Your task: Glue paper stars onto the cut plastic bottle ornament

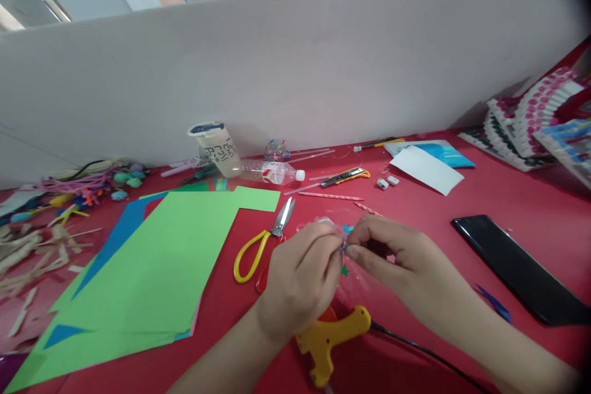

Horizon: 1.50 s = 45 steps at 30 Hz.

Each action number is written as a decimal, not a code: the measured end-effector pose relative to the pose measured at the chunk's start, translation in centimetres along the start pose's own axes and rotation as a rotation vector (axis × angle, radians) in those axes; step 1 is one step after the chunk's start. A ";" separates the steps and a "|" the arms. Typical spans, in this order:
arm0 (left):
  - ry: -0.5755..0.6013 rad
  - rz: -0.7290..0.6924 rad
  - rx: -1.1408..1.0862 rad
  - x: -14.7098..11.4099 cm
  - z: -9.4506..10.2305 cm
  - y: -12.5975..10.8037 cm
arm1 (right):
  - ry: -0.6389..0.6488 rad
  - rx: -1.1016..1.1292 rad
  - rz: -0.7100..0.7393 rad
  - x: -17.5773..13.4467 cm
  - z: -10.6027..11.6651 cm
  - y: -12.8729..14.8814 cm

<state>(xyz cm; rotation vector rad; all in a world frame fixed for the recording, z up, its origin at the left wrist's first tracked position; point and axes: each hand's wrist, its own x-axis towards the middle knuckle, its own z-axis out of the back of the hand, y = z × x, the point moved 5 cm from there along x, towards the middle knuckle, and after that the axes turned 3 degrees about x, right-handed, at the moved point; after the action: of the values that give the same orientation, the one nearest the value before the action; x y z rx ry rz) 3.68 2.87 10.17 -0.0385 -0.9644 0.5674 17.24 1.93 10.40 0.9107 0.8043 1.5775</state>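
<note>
Pinching small blue decoration (348, 230) at fingertips (353, 251) of left hand (302, 271) and right hand (399, 252), centre-right; cannot read lettering (220, 152) on cup (226, 167), upper left.

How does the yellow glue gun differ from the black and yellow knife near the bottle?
The glue gun is bulky and branching, while the knife is slim and straight. The glue gun trails a black cord; the knife shows none. The glue gun is partly hidden by your left hand; the knife lies in full view. Both show yellow and lie on the red table.
</note>
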 end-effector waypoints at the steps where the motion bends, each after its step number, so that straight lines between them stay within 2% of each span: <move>1: 0.002 0.017 -0.014 0.0 -0.2 0.2 | 0.000 -0.003 0.002 0.1 0.0 -0.2; 5: 0.048 0.162 -0.032 -0.2 -1.0 1.6 | -0.018 -0.058 0.049 0.7 0.3 -0.7; 10: 0.127 0.479 -0.039 -0.7 -2.1 4.6 | -0.119 -0.170 0.134 1.2 1.0 -1.6; 14: 0.188 0.700 -0.057 -1.5 -3.1 6.9 | -0.094 -0.202 0.132 1.7 0.5 -2.9; 20: 0.261 0.852 -0.173 -2.1 -4.0 8.4 | -0.030 -0.263 0.082 2.3 -0.3 -4.2; 26: 0.368 0.959 -0.181 -2.0 -3.3 8.8 | -0.035 -0.299 0.077 2.4 -0.1 -4.3; 28: 0.403 0.962 -0.149 -1.9 -2.9 8.7 | -0.047 -0.304 0.081 2.4 0.0 -4.2; 33: 0.387 0.832 -0.093 -1.1 -2.6 8.2 | -0.079 -0.326 0.089 2.4 0.2 -4.1; 38: 0.394 0.818 -0.028 -0.9 -2.1 8.1 | -0.059 -0.367 0.118 2.4 -0.1 -4.1; 45: 0.526 0.598 0.213 0.1 -0.1 6.6 | -0.071 -0.395 0.105 2.5 0.1 -4.2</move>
<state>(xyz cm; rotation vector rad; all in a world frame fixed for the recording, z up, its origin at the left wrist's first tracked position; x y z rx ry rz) 0.86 8.57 8.34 -0.2787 -0.3606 1.1415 18.97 5.18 7.18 0.7236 0.3783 1.7066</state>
